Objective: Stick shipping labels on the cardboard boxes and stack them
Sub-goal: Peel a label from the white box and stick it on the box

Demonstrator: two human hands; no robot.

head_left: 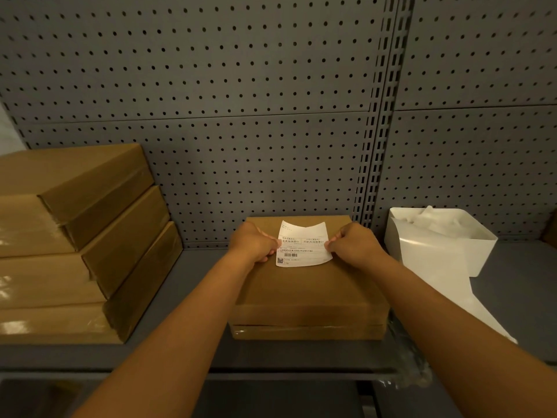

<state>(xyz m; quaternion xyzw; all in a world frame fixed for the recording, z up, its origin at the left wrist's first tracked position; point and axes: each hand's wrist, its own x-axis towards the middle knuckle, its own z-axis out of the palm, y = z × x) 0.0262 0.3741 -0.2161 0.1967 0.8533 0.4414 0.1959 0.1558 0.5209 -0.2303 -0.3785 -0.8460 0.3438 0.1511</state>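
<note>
A shipping label [303, 244] is pinched at its side edges by the left hand [252, 242] and right hand [352, 242], over the cardboard box [307, 285] at centre; stacked boxes [75, 236] lie at nine o'clock.

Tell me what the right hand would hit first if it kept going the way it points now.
The right hand points left across the shipping label it pinches. Going on, it would probably meet the left hand gripping the label's opposite edge, above the cardboard box.
</note>
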